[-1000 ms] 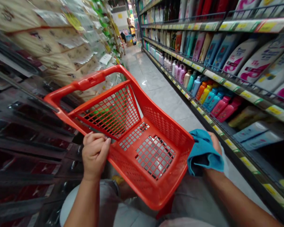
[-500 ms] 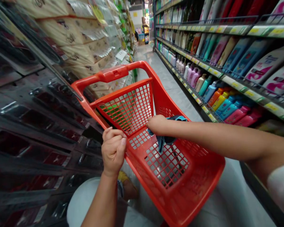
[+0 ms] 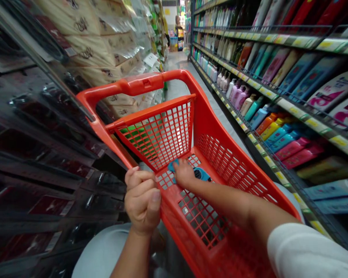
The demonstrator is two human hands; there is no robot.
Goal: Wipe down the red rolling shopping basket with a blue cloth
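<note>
A red plastic shopping basket [image 3: 146,85] with grid walls and a looped handle fills the middle of the view. My left hand [image 3: 142,200] is closed around its near left rim. Down inside, my right hand [image 3: 184,173] rests at the basket floor near the grid panel, on a blue and dark cloth item [image 3: 202,173]. Pieces of the cloth show on both sides of that hand, and its fingertips are partly hidden.
Shelves of bottles [image 3: 274,131] in many colours line the right side. Wrapped tissue packs [image 3: 84,50] are stacked at left, with dark packaged goods [image 3: 40,154] nearer. A grey floor aisle [image 3: 178,63] runs ahead; a white round surface [image 3: 101,251] lies below my left arm.
My right hand has gone lower into the basket, taking the cloth down to its floor. My left hand stays on the rim. The basket appears slightly larger in view.
</note>
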